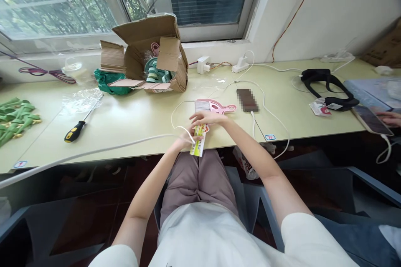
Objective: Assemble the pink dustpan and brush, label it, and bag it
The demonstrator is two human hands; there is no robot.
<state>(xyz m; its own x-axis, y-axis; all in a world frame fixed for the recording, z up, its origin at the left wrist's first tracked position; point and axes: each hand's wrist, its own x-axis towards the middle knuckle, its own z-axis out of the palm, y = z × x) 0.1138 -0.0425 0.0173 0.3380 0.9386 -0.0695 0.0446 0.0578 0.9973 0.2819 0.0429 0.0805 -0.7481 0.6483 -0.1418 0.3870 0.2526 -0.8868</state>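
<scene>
Over at the pale green table, someone in a white T-shirt sits with both bare hands close together at the table's front edge. Between them is a narrow printed card, yellow-green and white, its lower end reaching past the edge above the lap. The left hand has hold of the card from its left side, the thumb lying across the front. The right hand is palm down over the card's upper end, fingers loosely bent; I can't tell from here whether they grip anything.

Just beyond the right hand lies a pink hand brush with white bristles, its handle pointing right; the hand covers part of its near side. A blurred white cable crosses in from the left, passing in front of the left hand.

Well off to the left rests a yellow-and-black screwdriver, while an open cardboard box stands behind, near the window. At the far right, a co-worker's hand is beside a smartphone.
</scene>
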